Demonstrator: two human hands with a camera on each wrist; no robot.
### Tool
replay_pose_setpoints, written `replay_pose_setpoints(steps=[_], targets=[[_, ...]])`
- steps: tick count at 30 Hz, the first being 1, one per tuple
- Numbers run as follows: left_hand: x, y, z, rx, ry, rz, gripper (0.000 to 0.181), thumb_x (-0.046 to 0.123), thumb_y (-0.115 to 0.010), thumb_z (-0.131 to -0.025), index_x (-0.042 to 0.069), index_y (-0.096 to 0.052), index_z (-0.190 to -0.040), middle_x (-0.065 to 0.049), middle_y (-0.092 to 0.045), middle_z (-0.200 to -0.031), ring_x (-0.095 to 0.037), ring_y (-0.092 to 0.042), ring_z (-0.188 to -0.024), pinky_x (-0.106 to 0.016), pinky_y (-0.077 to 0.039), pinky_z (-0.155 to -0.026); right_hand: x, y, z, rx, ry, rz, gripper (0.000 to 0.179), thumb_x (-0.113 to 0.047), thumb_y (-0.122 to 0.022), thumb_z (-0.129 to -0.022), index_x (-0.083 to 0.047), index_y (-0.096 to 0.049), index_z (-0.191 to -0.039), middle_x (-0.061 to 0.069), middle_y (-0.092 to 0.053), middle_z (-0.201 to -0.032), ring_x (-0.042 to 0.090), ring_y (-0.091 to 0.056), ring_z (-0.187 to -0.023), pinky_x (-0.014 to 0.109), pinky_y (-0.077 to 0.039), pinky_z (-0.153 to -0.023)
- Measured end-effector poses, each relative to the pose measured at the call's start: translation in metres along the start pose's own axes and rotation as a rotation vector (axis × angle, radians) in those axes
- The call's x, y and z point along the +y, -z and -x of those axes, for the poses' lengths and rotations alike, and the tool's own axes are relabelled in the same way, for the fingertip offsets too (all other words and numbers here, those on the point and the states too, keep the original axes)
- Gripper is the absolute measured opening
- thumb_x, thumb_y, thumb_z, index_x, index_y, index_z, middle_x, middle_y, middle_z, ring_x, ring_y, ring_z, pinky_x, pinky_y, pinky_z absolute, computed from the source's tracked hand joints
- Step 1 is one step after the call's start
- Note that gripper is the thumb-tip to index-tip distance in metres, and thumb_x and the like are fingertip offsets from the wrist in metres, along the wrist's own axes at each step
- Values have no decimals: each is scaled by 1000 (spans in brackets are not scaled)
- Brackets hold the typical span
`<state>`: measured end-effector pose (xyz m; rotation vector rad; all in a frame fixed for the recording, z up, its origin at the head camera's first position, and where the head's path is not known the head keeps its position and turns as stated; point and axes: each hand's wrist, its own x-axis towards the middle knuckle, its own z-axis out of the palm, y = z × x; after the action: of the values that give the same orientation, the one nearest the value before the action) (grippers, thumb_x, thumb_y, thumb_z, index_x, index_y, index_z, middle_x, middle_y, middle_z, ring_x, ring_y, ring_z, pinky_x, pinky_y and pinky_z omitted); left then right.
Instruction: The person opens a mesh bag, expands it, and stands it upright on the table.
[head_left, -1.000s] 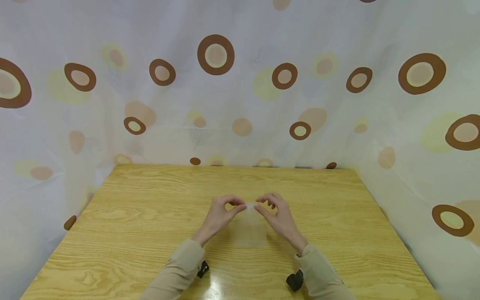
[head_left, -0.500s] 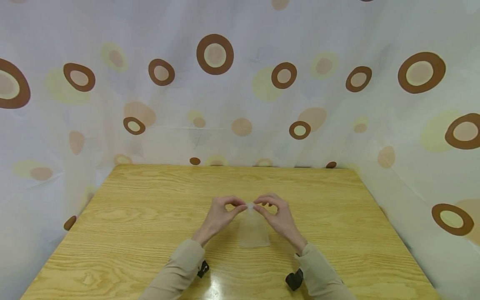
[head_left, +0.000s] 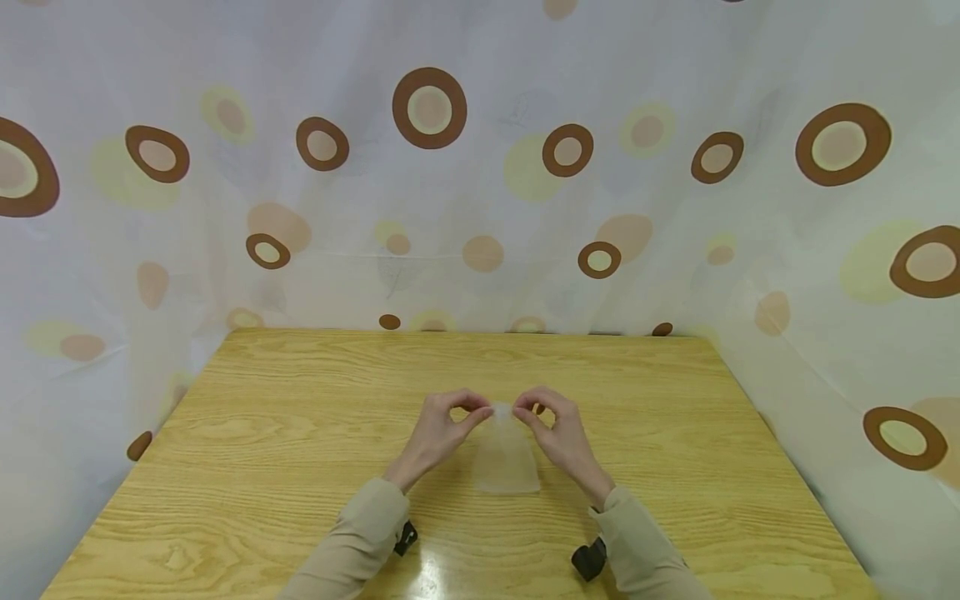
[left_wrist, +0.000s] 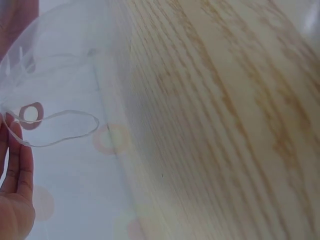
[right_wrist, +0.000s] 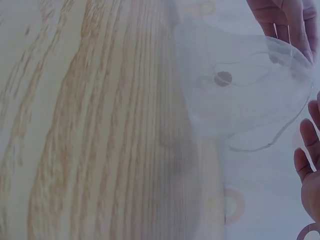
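A sheer whitish drawstring bag (head_left: 507, 468) hangs in the middle over the table, its top edge stretched between the two hands. My left hand (head_left: 444, 423) pinches the left side of that top edge between thumb and index finger. On the other side my right hand (head_left: 557, 427) pinches the right of it, the tips of thumb and index meeting. A thin cord loop (left_wrist: 70, 111) dangles near the left fingers in the left wrist view. In the right wrist view the bag (right_wrist: 240, 85) looks see-through, with another cord end (right_wrist: 250, 149) hanging out; the pinching fingertips are partly cut off.
A wood-grain table (head_left: 300, 375) lies under the hands. Patterned white curtain (head_left: 480, 200) surrounds its back and sides. A black wrist strap piece (head_left: 588, 561) hangs by the right sleeve, another dark piece (head_left: 407, 538) by the left sleeve.
My right fingertips first came in close to the left ones, then drew slightly to the right and closed into a pinch. The bag's lower end swung a little right and widened.
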<state>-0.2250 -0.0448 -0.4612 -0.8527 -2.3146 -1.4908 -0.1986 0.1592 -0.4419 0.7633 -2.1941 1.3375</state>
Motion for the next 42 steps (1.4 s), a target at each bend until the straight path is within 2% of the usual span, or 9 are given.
replay_pose_setpoints(steps=[6,10,16,22,26,33,37,42], targets=[[0,0,1,-8,-12,15,9,13,-72,-93,5,-76,-95,-10,-78,-92,-22,-74,-84,-31,-60,-79,18,-5,3,-19,20,-16,19,13,-70,-85,2,-70,-101,17,-71,-90,22,-60,-79,38,-47,-72],[0,0,1,-18,-26,27,9,13,-72,-93,5,-76,-96,-10,-78,-93,-22,-74,-85,-34,-61,-80,18,-5,2,-15,13,-26,14,13,-69,-86,2,-70,-95,18,-70,-87,24,-59,-77,40,-47,-71],[1,0,1,-18,-26,37,9,13,-72,-93,6,-76,-96,-10,-78,-93,-22,-74,-85,-36,-61,-79,31,-6,5,9,3,7,15,7,-73,-86,-7,-72,-92,11,-71,-85,20,-62,-77,34,-49,-71],[1,-1,0,-19,-31,15,10,13,-71,-94,5,-76,-96,-10,-78,-94,-22,-74,-85,-36,-61,-79,32,-5,5,-10,17,60,2,-6,-69,-92,-7,-70,-91,7,-70,-85,16,-62,-78,28,-49,-71],[0,-1,1,-25,-31,-3,9,13,-71,-94,5,-75,-95,-10,-78,-93,-21,-73,-84,-36,-60,-79,32,-5,5,-25,11,95,6,-9,-67,-94,-5,-68,-89,5,-69,-85,15,-61,-78,27,-48,-70],[-2,1,1,-40,-18,4,8,12,-69,-95,5,-72,-96,-10,-76,-93,-21,-72,-86,-35,-60,-79,31,-3,4,-33,-20,76,7,2,-67,-91,-5,-67,-91,9,-69,-86,20,-61,-79,27,-47,-71],[-3,4,1,-36,-4,18,7,12,-69,-95,5,-71,-96,-9,-75,-92,-20,-71,-84,-36,-59,-80,31,0,4,-18,-29,51,7,3,-67,-90,-3,-66,-90,8,-68,-86,22,-61,-80,28,-47,-71],[-3,6,1,-39,4,20,6,12,-69,-95,6,-71,-96,-8,-75,-91,-18,-70,-84,-37,-59,-81,33,4,5,-20,-48,28,6,0,-67,-92,-6,-67,-91,5,-68,-86,17,-60,-82,28,-47,-73]])
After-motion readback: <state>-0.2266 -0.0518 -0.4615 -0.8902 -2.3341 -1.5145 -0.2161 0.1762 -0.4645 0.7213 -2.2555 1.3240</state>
